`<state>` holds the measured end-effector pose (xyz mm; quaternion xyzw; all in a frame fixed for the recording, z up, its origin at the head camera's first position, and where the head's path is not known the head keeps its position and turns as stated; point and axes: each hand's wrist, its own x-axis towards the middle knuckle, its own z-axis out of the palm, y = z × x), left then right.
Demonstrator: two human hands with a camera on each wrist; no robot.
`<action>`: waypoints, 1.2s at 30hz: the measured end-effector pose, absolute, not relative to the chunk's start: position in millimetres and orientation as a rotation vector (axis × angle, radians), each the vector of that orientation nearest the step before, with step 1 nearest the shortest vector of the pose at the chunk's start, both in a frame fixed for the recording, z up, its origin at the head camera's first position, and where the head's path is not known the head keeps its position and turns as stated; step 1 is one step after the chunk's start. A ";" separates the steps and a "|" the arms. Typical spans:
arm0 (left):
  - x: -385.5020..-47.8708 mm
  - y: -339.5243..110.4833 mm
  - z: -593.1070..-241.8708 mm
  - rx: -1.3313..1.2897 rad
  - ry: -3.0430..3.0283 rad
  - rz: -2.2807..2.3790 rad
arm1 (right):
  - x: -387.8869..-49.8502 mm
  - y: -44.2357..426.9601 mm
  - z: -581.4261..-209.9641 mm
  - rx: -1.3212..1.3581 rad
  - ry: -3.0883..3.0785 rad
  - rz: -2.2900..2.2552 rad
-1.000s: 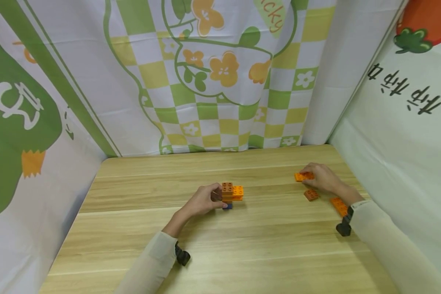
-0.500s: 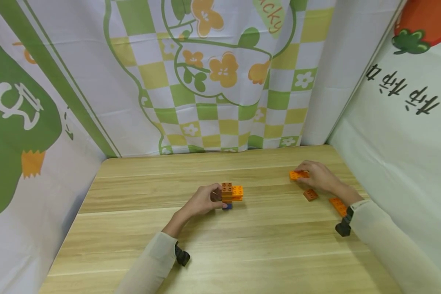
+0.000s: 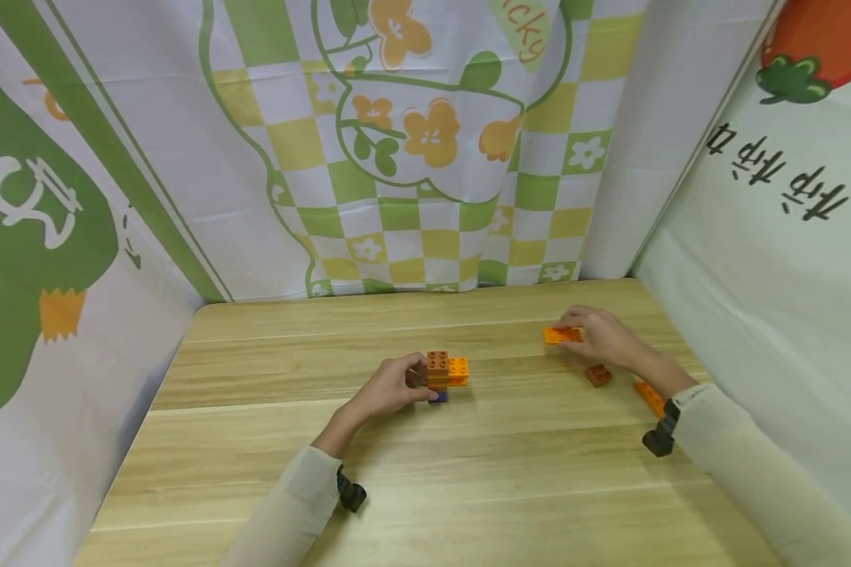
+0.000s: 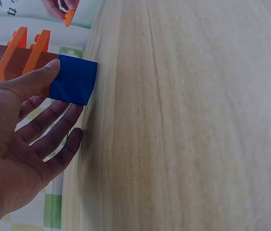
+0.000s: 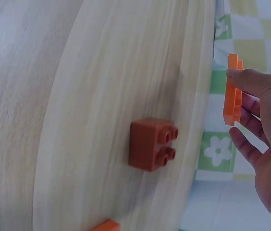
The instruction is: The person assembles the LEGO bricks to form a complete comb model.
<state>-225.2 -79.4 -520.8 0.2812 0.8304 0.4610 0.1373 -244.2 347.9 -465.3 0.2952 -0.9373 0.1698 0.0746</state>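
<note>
A stack of bricks (image 3: pixel 437 364) stands left of the table's middle, a blue brick (image 4: pixel 74 79) at its base, with brown bricks and two flat orange bricks (image 4: pixel 13 53) above. My left hand (image 3: pixel 392 386) grips the stack from the left, thumb near the joint of blue and brown. Farther right, my right hand (image 3: pixel 606 340) pinches a flat orange brick (image 3: pixel 562 335) between thumb and fingers. In the right wrist view this orange brick (image 5: pixel 232 91) is held by its long sides, off the table.
A brown brick (image 3: pixel 599 376) lies on the wooden table (image 3: pixel 468 472) just below my right hand. Another orange brick (image 3: pixel 650 398) is partly hidden under my right wrist. A patterned curtain (image 3: pixel 425 220) hangs behind the table's back edge.
My right hand has moved left with the flat orange brick. The left hand and the stack have stayed where they were.
</note>
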 end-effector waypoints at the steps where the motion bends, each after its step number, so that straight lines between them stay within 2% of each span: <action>1: -225.1 -79.4 -520.5 0.815 2.405 1.330 | -243.5 346.1 -464.3 0.896 -2.802 0.511; 36: -225.0 -78.5 -521.1 0.812 2.419 1.325 | -230.5 281.6 -437.3 1.273 -2.419 0.561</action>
